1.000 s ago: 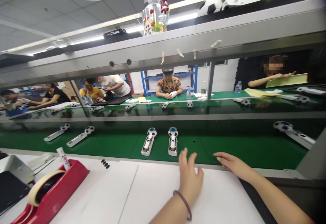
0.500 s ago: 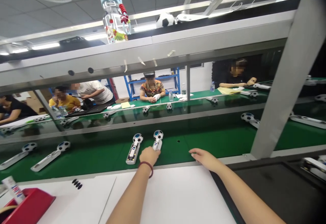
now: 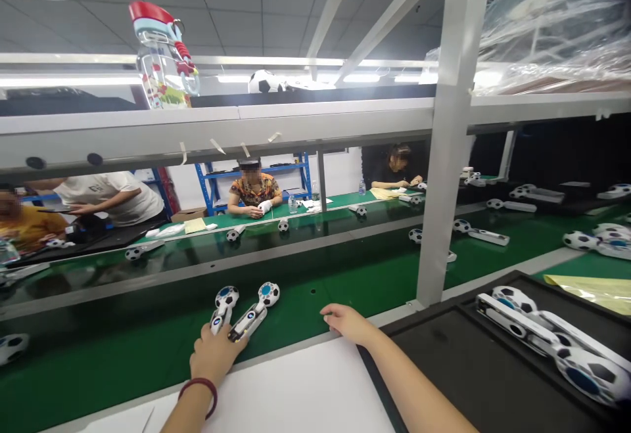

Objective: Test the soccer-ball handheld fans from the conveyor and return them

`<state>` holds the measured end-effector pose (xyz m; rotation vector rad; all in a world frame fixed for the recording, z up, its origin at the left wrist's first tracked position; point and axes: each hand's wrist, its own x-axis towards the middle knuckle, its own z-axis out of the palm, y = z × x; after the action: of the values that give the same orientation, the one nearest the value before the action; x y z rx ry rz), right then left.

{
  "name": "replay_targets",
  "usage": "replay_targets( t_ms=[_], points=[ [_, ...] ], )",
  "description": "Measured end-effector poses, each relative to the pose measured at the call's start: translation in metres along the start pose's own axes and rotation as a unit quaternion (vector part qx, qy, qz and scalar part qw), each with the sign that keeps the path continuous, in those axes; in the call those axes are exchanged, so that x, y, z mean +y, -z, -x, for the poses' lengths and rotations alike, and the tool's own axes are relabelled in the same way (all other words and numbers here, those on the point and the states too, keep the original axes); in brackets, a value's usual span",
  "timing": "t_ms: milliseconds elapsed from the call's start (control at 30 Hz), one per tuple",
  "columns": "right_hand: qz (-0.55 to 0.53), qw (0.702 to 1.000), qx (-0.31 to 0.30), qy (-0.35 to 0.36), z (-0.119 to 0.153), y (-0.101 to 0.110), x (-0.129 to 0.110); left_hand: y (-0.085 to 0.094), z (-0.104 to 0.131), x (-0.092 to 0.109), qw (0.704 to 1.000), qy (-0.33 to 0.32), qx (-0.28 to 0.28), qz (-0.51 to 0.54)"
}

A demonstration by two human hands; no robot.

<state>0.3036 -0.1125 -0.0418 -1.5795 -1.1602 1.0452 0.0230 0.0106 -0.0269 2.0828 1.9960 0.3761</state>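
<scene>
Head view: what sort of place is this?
Probably a factory assembly line: a long green belt bears several matching white devices with football-patterned heads, and people sit at work across from it.

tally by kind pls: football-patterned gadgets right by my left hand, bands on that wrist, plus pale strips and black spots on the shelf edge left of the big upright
Football-patterned gadgets by the left hand: 2
Wrist band: 1
Pale strips on the shelf edge: 4
Black spots on the shelf edge: 2
Total: 9
</scene>
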Motion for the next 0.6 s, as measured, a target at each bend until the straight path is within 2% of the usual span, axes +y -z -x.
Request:
replay_targets(
  t_ms=[167, 233, 300, 367, 433, 533, 600],
  points=[
    [-0.058, 0.998, 0.009, -0.029, 0.005, -0.012, -0.021, 0.004, 0.012, 0.014, 0.979, -0.003, -0.012, 0.204],
    [-0.082, 0.996, 0.004, -0.030, 0.012, -0.027, -0.035, 0.006, 0.022, 0.022, 0.971, -0.026, -0.017, 0.236],
    [-0.151, 0.988, 0.000, -0.028, 0.023, -0.048, -0.053, 0.010, 0.037, 0.031, 0.961, -0.051, -0.013, 0.272],
    [-0.276, 0.961, -0.003, -0.029, 0.038, -0.069, -0.070, 0.018, 0.057, 0.042, 0.946, -0.086, 0.010, 0.312],
    [-0.394, 0.919, -0.022, -0.020, 0.053, -0.085, -0.085, 0.028, 0.080, 0.052, 0.939, -0.131, 0.037, 0.317],
    [-0.494, 0.868, -0.039, -0.022, 0.067, -0.097, -0.098, 0.039, 0.111, 0.059, 0.953, -0.167, 0.080, 0.239],
    [-0.535, 0.844, -0.022, -0.033, 0.071, -0.099, -0.101, 0.040, 0.124, 0.057, 0.954, -0.188, 0.126, 0.195]
  ],
)
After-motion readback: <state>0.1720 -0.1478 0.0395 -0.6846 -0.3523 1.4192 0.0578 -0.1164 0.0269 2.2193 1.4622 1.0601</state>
